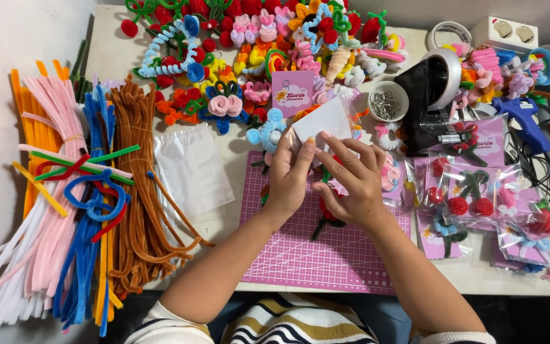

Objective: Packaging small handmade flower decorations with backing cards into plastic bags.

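A small white card [323,121] is pinched at its lower edge by the left hand [289,175] and the right hand [351,181], above a pink cutting mat [300,248]. Beneath the right hand, a red pipe-cleaner flower [326,210] is partly hidden. Bundled pipe cleaners [77,204] lie well apart, leftward.
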